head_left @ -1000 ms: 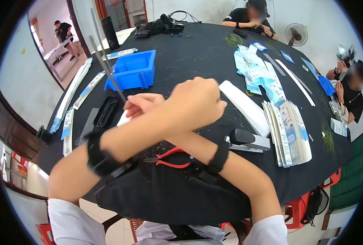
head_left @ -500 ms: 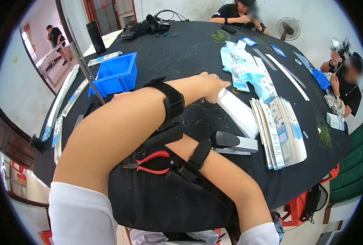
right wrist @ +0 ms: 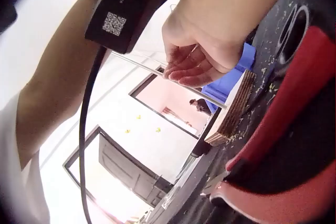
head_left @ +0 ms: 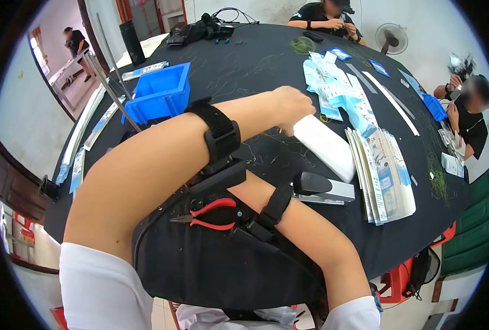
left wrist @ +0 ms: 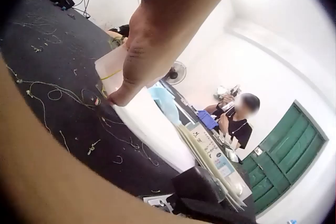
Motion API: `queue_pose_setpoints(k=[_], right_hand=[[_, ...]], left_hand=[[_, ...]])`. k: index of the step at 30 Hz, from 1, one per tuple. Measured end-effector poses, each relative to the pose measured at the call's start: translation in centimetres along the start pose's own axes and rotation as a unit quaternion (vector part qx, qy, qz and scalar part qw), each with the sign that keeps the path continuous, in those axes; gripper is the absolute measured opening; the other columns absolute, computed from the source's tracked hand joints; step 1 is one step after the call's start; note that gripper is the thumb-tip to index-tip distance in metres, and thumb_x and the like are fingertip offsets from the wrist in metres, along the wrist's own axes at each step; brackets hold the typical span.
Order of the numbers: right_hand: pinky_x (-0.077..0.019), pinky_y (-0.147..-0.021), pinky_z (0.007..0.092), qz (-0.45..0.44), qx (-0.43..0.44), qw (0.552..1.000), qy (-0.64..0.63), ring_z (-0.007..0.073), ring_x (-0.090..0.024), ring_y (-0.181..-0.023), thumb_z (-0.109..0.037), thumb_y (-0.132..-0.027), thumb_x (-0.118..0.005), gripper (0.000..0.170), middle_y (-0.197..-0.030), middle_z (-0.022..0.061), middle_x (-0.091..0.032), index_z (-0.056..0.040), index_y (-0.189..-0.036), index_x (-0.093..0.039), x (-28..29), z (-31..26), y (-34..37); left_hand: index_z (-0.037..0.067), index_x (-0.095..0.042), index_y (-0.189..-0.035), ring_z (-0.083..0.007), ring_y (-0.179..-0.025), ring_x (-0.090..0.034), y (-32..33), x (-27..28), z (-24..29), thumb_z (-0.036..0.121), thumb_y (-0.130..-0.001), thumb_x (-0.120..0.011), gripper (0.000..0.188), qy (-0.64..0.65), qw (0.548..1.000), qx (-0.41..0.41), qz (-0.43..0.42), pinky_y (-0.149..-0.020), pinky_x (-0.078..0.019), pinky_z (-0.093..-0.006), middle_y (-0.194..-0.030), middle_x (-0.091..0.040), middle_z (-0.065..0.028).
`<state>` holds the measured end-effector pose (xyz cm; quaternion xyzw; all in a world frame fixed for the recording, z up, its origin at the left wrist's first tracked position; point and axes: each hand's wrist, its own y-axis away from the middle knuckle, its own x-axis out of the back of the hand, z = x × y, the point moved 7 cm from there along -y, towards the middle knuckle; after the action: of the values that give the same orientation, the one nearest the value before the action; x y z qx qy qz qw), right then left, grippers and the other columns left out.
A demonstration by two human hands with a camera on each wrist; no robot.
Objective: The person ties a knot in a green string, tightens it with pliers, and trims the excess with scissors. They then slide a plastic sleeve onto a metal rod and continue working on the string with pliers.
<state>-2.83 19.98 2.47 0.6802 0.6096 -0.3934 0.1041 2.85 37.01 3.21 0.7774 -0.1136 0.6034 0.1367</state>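
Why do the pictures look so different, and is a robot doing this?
No robot! These are a person's two bare hands. A camera on the person's head looks down at the table. Each wrist wears a camera too, giving a tilted close-up of its hand.

The arms cross, left over right. The left hand pinches one end of a white stack. The right hand is hidden from the head camera; its own camera shows it beside a thin metal rod, but I can't tell whether it grips it.

Red-handled pliers, a stapler and a blue bin are there too.
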Motion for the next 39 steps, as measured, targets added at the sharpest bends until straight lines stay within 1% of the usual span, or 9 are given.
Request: queue_pose_setpoints(k=[13,15,16,20,22,25,30,33,39], right_hand=[[-0.0466,-0.068,0.0248,-0.024,0.002,1.000,-0.004,0.0108,-0.060,-0.075,-0.021,-0.088,-0.058,0.022,-0.083,0.0030,-0.065,-0.0012,-0.087,-0.067,-1.2,1.2,-0.7],[-0.0462,-0.064,0.0230,-0.054,0.014,0.995,0.087,0.0115,-0.060,-0.071,-0.020,-0.087,-0.058,0.022,-0.078,0.0038,-0.065,-0.0001,-0.083,-0.068,-0.9,1.6,-1.5],[-0.0460,-0.056,0.0204,-0.018,-0.088,0.986,0.140,0.0092,-0.060,-0.064,-0.019,-0.087,-0.057,0.023,-0.072,0.0038,-0.064,0.0001,-0.080,-0.068,-0.3,2.5,-1.5],[-0.0483,-0.053,0.0212,-0.040,-0.109,0.977,0.177,0.0092,-0.058,-0.057,-0.020,-0.088,-0.056,0.024,-0.069,0.0029,-0.063,-0.0008,-0.081,-0.068,-0.5,2.2,-1.4],[-0.0467,-0.058,0.0214,-0.045,-0.121,0.974,0.188,0.0092,-0.058,-0.062,-0.019,-0.090,-0.054,0.024,-0.070,0.0030,-0.062,0.0019,-0.089,-0.065,-0.4,2.1,-1.3],[-0.0464,-0.060,0.0219,-0.042,-0.124,0.972,0.195,0.0096,-0.058,-0.063,-0.020,-0.090,-0.054,0.024,-0.070,0.0028,-0.062,0.0016,-0.089,-0.065,-0.5,2.0,-1.4],[-0.0456,-0.054,0.0188,-0.035,-0.112,0.971,0.209,0.0079,-0.058,-0.059,-0.020,-0.089,-0.056,0.023,-0.069,0.0025,-0.062,0.0004,-0.088,-0.066,-0.4,1.8,-1.4],[-0.0458,-0.054,0.0189,-0.023,-0.112,0.970,0.216,0.0078,-0.058,-0.059,-0.020,-0.089,-0.056,0.023,-0.069,0.0025,-0.062,0.0002,-0.088,-0.066,-0.1,1.8,-1.5],[-0.0460,-0.057,0.0217,-0.030,-0.122,0.965,0.229,0.0094,-0.058,-0.061,-0.021,-0.089,-0.056,0.024,-0.069,0.0026,-0.062,0.0001,-0.088,-0.065,-0.3,1.3,-1.5]], left_hand=[[-0.001,-0.048,-0.100,-0.0335,-0.080,-0.063,7.4,12.5,-0.6,0.016,-0.063,-0.077,0.050,-0.138,0.967,0.088,0.195,-0.067,-0.0496,-0.0386,-0.080,-0.062,-0.0169],[-0.001,-0.047,-0.101,-0.0343,-0.084,-0.063,9.9,14.6,-0.4,0.017,-0.065,-0.077,0.051,-0.105,0.951,0.092,0.278,-0.071,-0.0488,-0.0398,-0.082,-0.062,-0.0177],[-0.003,-0.046,-0.113,-0.0291,-0.088,-0.063,11.1,15.4,-0.3,0.015,-0.072,-0.072,0.052,-0.085,0.955,0.124,0.254,-0.078,-0.0467,-0.0368,-0.086,-0.062,-0.0143],[-0.012,-0.044,-0.107,-0.0378,-0.091,-0.057,18.7,19.7,2.8,0.023,-0.082,-0.063,0.047,0.031,0.953,0.099,0.285,-0.079,-0.0459,-0.0406,-0.092,-0.058,-0.0272],[-0.009,-0.043,-0.100,-0.0323,-0.089,-0.049,22.8,21.0,4.6,0.031,-0.087,-0.055,0.044,0.060,0.951,0.147,0.266,-0.079,-0.0422,-0.0385,-0.092,-0.051,-0.0240],[-0.005,-0.046,-0.082,-0.0209,-0.067,-0.041,27.5,21.9,5.6,0.038,-0.083,-0.054,0.043,0.047,0.927,0.231,0.294,-0.061,-0.0376,-0.0339,-0.071,-0.043,-0.0128],[-0.003,-0.040,-0.125,-0.0205,-0.090,-0.059,38.1,19.6,1.6,0.014,-0.078,-0.062,0.055,0.100,0.849,0.286,0.432,-0.082,-0.0434,-0.0307,-0.089,-0.060,-0.0085],[-0.003,-0.036,-0.131,-0.0151,-0.091,-0.053,44.4,17.8,0.6,0.015,-0.079,-0.053,0.057,0.147,0.795,0.367,0.460,-0.084,-0.0399,-0.0264,-0.093,-0.055,-0.0058],[-0.003,-0.035,-0.132,-0.0149,-0.091,-0.054,50.3,14.3,1.1,0.023,-0.076,-0.054,0.064,0.248,0.766,0.432,0.406,-0.087,-0.0392,-0.0278,-0.100,-0.054,-0.0078]])
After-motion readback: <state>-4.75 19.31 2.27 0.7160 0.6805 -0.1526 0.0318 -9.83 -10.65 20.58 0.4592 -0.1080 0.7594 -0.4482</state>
